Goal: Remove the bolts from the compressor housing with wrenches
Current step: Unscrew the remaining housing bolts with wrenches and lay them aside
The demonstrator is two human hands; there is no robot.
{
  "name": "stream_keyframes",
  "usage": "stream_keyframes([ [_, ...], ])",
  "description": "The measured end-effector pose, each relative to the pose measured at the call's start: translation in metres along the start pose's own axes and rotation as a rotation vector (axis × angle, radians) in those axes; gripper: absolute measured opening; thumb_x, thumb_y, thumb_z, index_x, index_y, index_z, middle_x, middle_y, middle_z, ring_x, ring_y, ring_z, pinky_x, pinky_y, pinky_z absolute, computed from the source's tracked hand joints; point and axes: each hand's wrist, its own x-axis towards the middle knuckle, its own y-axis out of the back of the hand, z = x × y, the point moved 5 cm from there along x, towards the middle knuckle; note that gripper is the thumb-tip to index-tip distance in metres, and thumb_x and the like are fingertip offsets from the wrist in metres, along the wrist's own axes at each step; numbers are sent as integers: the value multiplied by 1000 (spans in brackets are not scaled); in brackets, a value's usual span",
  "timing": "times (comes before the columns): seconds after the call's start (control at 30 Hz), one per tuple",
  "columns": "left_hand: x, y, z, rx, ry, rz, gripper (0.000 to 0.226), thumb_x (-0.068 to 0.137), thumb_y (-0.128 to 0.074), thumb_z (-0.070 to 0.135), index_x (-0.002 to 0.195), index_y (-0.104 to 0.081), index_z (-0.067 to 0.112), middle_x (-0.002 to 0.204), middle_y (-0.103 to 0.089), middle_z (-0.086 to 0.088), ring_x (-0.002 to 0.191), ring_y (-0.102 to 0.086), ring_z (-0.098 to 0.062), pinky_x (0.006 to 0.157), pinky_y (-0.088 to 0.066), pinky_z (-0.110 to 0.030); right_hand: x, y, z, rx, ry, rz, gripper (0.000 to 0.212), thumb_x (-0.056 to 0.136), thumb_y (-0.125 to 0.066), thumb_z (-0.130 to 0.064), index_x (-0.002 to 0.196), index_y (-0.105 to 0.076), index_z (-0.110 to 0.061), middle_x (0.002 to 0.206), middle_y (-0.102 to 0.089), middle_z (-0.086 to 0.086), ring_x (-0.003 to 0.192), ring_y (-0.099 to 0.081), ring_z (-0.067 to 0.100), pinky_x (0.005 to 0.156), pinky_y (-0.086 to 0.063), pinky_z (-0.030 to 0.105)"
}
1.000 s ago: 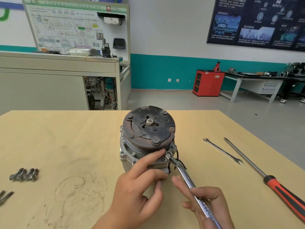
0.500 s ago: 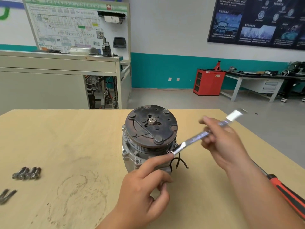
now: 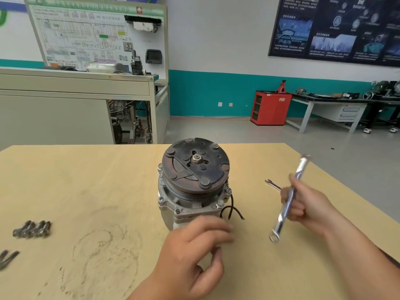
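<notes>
Though probably heavy and rigid, brace the compressor housing [image 3: 184,215] by its cast grey body, upright in the middle of the surface [image 3: 86,180].
Far left, dull steel loose bolts [image 3: 32,229]; left hand [image 3: 190,256] loosely curled, empty, at the housing's base; rusty round clutch plate [image 3: 195,163] on top; hex flange bolts [image 3: 227,190] seated; right hand [image 3: 307,206] clasping a polished, slick-looking wrench [image 3: 279,221] mid-shaft, clear of the housing.

"HV" on training board [image 3: 95,37] (rest blurred)

Compressor [image 3: 192,191] upright at centre, rusty pulley face up. Loose bolts [image 3: 32,229] clustered lower left. Shiny wrench [image 3: 280,220] tilted, centre right, apart.
</notes>
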Motion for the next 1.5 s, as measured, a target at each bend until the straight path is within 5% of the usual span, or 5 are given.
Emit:
stream_keyframes([
  [0.17,-11,-44,5,80,-118,-391,16,74,-68,14,88,-73,21,97,-69,12,82,-62,-6,66,-52,-21,20,13,24,-1184,-182,-182,56,96,-38,-47,51,-56,-18,45,-34,-4,40,-31,15,47,-25,25],
  [0.33,-19,-52,-5,132,-69,-539,12,74,-72,22,86,-73,26,94,-68,16,80,-59,-1,71,-45,-13,38,-6,31,-1568,43,87,34,92,-43,-47,70,-47,-21,72,-52,-5,70,-53,16,51,-30,25],
  [0.5,-10,-18,-12,-26,85,-212,19,79,-57,5,89,-71,11,99,-69,5,82,-65,-5,70,-53,-19,31,-16,32,-1390,109,117,33,88,-52,-40,115,-42,-25,96,-57,-6,80,-52,14,62,-39,27],
  [0.73,-5,10,-11,3,107,146,18,81,-50,4,86,-60,18,107,-62,9,74,-57,8,61,-43,-11,-58,-92,-18,-363,693,-177,14,73,-72,-34,85,-65,-31,66,-59,-10,62,-51,2,59,-39,10],
  [1.5,-3,7,-14,72,155,106,12,71,-49,5,65,-59,6,106,-69,-1,80,-49,19,71,-32,3,-90,-125,-35,-549,892,-125,14,67,-66,-13,79,-71,-17,72,-64,-5,65,-59,5,60,-51,22],
])
